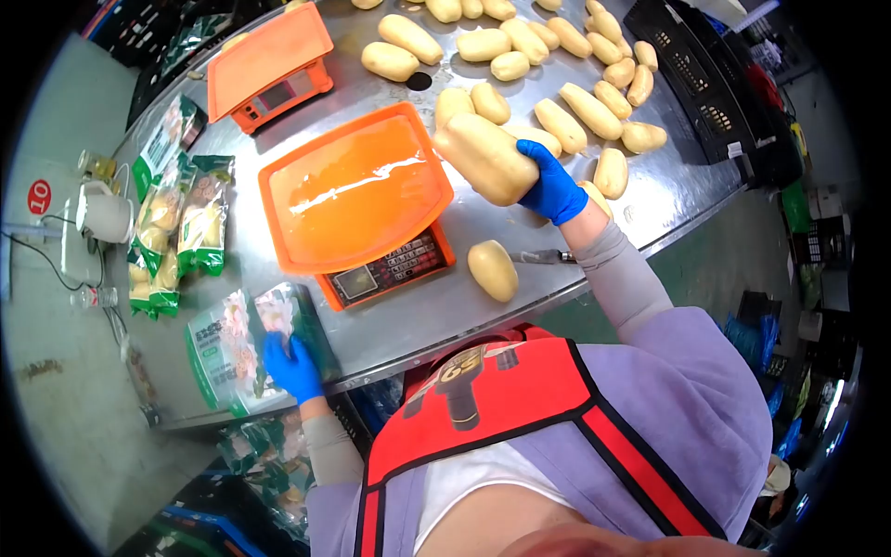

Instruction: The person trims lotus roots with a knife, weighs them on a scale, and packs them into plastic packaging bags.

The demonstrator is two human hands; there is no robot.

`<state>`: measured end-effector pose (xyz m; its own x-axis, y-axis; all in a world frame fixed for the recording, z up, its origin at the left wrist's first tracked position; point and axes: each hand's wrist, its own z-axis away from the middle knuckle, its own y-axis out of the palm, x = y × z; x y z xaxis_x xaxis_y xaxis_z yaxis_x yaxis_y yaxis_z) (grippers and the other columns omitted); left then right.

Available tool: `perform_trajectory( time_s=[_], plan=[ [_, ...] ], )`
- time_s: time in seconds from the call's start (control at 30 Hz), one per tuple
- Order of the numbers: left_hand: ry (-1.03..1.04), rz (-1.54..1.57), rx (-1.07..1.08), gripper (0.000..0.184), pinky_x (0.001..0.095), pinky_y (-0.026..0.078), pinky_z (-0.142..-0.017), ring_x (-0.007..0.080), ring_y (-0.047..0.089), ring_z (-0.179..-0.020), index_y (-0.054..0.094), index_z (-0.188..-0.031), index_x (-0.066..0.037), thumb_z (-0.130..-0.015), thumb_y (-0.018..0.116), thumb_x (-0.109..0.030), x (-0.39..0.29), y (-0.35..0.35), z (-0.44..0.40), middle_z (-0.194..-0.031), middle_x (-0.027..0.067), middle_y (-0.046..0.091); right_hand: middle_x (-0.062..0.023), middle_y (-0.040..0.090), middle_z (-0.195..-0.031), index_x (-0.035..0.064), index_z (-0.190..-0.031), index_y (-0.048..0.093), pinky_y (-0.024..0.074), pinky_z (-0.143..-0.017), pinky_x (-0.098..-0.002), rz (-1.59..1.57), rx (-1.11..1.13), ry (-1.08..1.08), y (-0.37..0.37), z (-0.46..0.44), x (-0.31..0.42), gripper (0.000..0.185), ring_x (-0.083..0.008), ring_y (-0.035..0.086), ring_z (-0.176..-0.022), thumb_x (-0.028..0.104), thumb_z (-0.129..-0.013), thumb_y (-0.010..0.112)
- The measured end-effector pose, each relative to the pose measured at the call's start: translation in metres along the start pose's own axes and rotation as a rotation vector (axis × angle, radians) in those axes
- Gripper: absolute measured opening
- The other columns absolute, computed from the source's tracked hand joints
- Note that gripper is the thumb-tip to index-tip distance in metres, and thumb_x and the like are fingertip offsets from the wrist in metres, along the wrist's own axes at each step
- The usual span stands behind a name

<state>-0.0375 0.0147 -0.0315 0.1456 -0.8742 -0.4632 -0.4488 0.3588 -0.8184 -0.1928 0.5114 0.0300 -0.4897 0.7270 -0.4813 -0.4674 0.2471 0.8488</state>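
Observation:
A large, pale yellow lotus root (487, 160) is in my right hand (552, 183), blue-gloved and closed round its near end. The root is held up just right of an orange scale pan (357, 190) that has nothing on it. My left hand (291, 368), also blue-gloved, lies on the flat printed bags (221, 348) at the table's front left, fingers apart. A shorter lotus root (493, 271) lies near the front edge, beside a knife (543, 256). More lotus roots (591, 111) are spread over the far right of the table.
Another orange scale (269, 65) stands at the back left. Several filled bags (202, 218) lie along the left side. Black crates (691, 84) border the right edge of the metal table (664, 223). A white kettle-like vessel (105, 213) is beyond the left edge.

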Motion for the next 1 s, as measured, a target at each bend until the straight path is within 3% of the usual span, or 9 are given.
perform_trajectory(
  time_s=[0.03, 0.1, 0.3, 0.5, 0.63, 0.7, 0.83, 0.97, 1.0],
  plan=[
    [-0.006, -0.001, -0.005, 0.03, 0.04, 0.041, -0.092, 0.033, 0.053, -0.103, 0.059, -0.106, 0.002, -0.081, 0.063, -0.015, -0.001, -0.002, 0.001, -0.113, 0.0195, 0.057, -0.0045, 0.037, -0.137, 0.0089, -0.14, 0.031, 0.0347, -0.1, -0.0288, -0.058, 0.016, 0.075, 0.008, -0.007, -0.01, 0.057, -0.0144, 0.038, -0.121, 0.023, -0.089, 0.052],
    [0.022, -0.061, -0.004, 0.03, 0.0397, 0.041, -0.092, 0.0329, 0.054, -0.103, 0.059, -0.106, 0.002, -0.081, 0.063, -0.014, -0.005, -0.002, 0.0, -0.113, 0.0195, 0.057, -0.0071, 0.046, -0.131, 0.0068, -0.136, 0.037, 0.0379, -0.097, -0.0297, 1.294, -0.002, -0.27, 0.044, -0.018, -0.063, 0.056, -0.0165, 0.045, -0.117, 0.022, -0.086, 0.057],
    [-0.003, -0.003, 0.012, 0.029, 0.0395, 0.041, -0.092, 0.033, 0.053, -0.103, 0.058, -0.105, 0.002, -0.081, 0.062, -0.013, -0.003, -0.001, 0.0, -0.112, 0.0194, 0.057, -0.0168, 0.049, -0.128, 0.0122, -0.134, 0.041, 0.0421, -0.094, -0.0396, 2.689, 0.506, -0.877, 0.036, -0.111, -0.099, 0.076, -0.0329, 0.05, -0.114, 0.028, -0.066, 0.073],
    [-0.018, 0.0, 0.018, 0.03, 0.0396, 0.04, -0.092, 0.0331, 0.052, -0.104, 0.058, -0.107, 0.002, -0.082, 0.062, -0.013, -0.002, -0.001, 0.001, -0.114, 0.0194, 0.056, -0.0147, 0.039, -0.139, 0.019, -0.136, 0.039, 0.0374, -0.099, -0.0433, 3.209, 0.984, -0.524, 0.065, -0.145, -0.106, 0.078, -0.0341, 0.042, -0.123, 0.016, -0.065, 0.071],
    [-0.017, -0.024, 0.027, 0.031, 0.0397, 0.04, -0.093, 0.0333, 0.052, -0.105, 0.058, -0.109, 0.002, -0.082, 0.062, -0.013, 0.002, 0.001, 0.002, -0.114, 0.0194, 0.056, -0.0137, 0.042, -0.137, 0.0134, -0.131, 0.046, 0.0354, -0.101, -0.0426, 2.888, 0.912, -0.623, 0.071, -0.126, -0.084, 0.066, -0.0312, 0.041, -0.124, 0.021, -0.071, 0.073],
    [-0.027, -0.038, 0.033, 0.031, 0.0397, 0.04, -0.093, 0.0333, 0.052, -0.106, 0.058, -0.109, 0.002, -0.082, 0.062, -0.013, 0.001, 0.0, 0.003, -0.115, 0.0194, 0.056, -0.0128, 0.048, -0.131, 0.0096, -0.128, 0.05, 0.0366, -0.1, -0.0391, 2.656, 0.612, -0.823, 0.071, -0.123, -0.037, 0.06, -0.0289, 0.045, -0.121, 0.028, -0.075, 0.072],
    [-0.045, -0.027, 0.043, 0.031, 0.0395, 0.04, -0.094, 0.0328, 0.052, -0.107, 0.057, -0.109, 0.003, -0.082, 0.062, -0.01, -0.001, -0.002, 0.003, -0.116, 0.0191, 0.056, -0.016, 0.057, -0.116, 0.0056, -0.123, 0.052, 0.0419, -0.093, -0.035, 2.527, -0.72, -1.313, 0.051, -0.104, 0.107, 0.061, -0.0294, 0.054, -0.107, 0.036, -0.074, 0.072],
    [-0.062, -0.001, 0.049, 0.031, 0.0389, 0.04, -0.094, 0.0321, 0.052, -0.107, 0.057, -0.11, 0.003, -0.081, 0.062, -0.008, 0.007, 0.0, 0.005, -0.116, 0.0188, 0.055, -0.0149, 0.059, -0.107, 0.0031, -0.126, 0.048, 0.0483, -0.077, -0.0338, 1.902, -0.884, -1.362, 0.041, -0.098, 0.195, 0.072, -0.0207, 0.058, -0.091, 0.042, -0.072, 0.073],
    [-0.049, -0.029, 0.055, 0.031, 0.0385, 0.04, -0.094, 0.0318, 0.052, -0.107, 0.057, -0.11, 0.003, -0.081, 0.062, -0.008, 0.008, 0.0, 0.005, -0.116, 0.0188, 0.055, -0.0139, 0.059, -0.104, 0.0033, -0.127, 0.046, 0.0489, -0.064, -0.0371, 1.694, -0.955, -1.075, 0.057, -0.095, 0.202, 0.078, -0.0202, 0.057, -0.083, 0.046, -0.069, 0.075]
  ],
)
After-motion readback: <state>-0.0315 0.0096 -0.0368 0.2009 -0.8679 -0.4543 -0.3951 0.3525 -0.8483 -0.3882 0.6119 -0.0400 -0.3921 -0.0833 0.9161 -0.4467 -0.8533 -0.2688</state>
